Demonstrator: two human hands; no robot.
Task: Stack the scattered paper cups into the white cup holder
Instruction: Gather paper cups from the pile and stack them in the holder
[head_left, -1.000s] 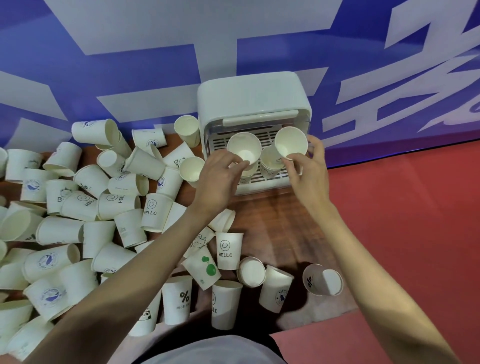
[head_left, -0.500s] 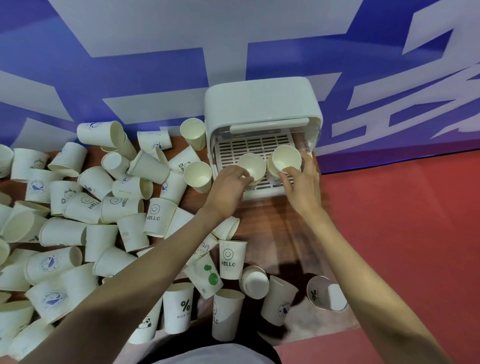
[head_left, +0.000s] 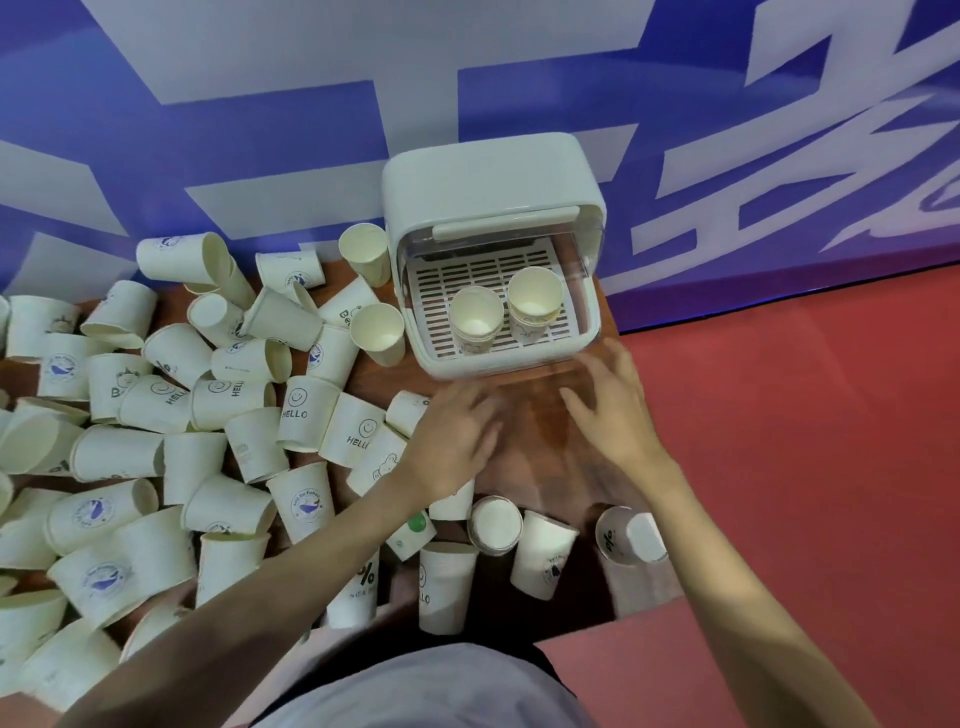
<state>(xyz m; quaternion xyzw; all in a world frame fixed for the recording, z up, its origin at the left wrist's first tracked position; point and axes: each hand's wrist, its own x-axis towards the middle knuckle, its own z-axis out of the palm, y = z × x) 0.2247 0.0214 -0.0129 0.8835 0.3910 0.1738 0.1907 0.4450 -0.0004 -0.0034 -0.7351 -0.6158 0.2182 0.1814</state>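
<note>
- both your left hand (head_left: 457, 441) and right hand (head_left: 613, 410) are empty, fingers loose.
- grab upright paper cups (head_left: 447, 587) nearest you, then nest them onto the two stacks (head_left: 475, 319) in the white cup holder (head_left: 493, 176).

A bare strip of wooden table (head_left: 524, 415) lies open between the white cup holder (head_left: 493, 176) and the near row of cups, where the left hand (head_left: 457, 441) and right hand (head_left: 613, 410) hover apart. Inside the holder, two cup stacks (head_left: 504, 317) fill the front of the slatted tray, its rear slots free. Scattered paper cups (head_left: 171, 415) crowd the table's whole left side.
</note>
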